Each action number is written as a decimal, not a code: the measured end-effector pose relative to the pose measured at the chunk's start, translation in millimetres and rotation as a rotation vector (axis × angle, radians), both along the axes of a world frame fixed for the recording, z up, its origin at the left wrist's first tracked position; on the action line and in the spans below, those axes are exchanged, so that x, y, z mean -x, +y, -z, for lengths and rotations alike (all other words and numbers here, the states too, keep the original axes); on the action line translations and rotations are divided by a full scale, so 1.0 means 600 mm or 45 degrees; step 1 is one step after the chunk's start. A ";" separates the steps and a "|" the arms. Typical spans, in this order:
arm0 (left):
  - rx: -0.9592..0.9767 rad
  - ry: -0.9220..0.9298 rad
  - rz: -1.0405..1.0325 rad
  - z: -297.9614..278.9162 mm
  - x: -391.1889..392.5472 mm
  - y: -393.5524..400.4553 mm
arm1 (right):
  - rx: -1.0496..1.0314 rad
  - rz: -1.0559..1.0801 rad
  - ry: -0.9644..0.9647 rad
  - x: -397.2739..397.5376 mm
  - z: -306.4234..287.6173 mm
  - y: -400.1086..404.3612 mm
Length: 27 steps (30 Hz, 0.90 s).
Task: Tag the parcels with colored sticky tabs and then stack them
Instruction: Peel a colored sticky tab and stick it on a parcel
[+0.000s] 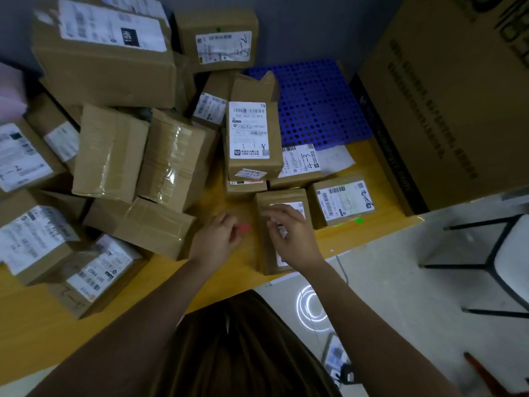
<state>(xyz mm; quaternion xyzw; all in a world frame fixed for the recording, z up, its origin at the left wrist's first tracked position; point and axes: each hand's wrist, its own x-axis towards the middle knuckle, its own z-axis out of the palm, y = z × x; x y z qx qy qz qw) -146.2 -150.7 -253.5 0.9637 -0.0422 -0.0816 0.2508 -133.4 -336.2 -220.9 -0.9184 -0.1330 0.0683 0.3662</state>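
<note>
A small brown parcel (264, 242) with a white label stands near the table's front edge. My right hand (289, 236) rests on top of it, fingers curled over the label. Just to its left, my left hand (217, 239) pinches a pink sticky tab (244, 227) whose tip points at the parcel's left side. To the right sits a labelled parcel (342, 200) with a green tab (358, 221) on its front edge. Behind, a taller parcel marked "3-1" (253, 136) lies on top of other boxes.
Many taped cardboard parcels (171, 159) crowd the left half of the yellow table (34, 325). A blue perforated mat (315, 104) lies at the back. A huge carton (446, 96) leans at the right. A black-framed stool (503, 265) stands on the floor.
</note>
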 end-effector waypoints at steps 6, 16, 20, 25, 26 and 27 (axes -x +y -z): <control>0.298 -0.348 0.103 -0.117 -0.035 0.018 | -0.228 -0.087 -0.065 -0.035 -0.061 0.030; 0.238 -0.626 0.219 -0.185 -0.067 0.030 | -0.473 -0.001 -0.097 -0.055 -0.135 0.047; 0.291 -0.616 0.089 -0.202 -0.080 0.023 | -0.285 0.022 -0.483 -0.069 -0.146 0.048; 0.899 0.095 -0.544 -0.243 -0.082 -0.002 | 0.022 0.070 -1.041 -0.084 -0.143 0.043; 1.156 0.280 -0.603 -0.252 -0.081 -0.007 | 0.075 0.044 -1.100 -0.084 -0.143 0.041; 1.367 0.400 -0.647 -0.260 -0.081 -0.011 | 0.128 0.014 -1.136 -0.085 -0.144 0.040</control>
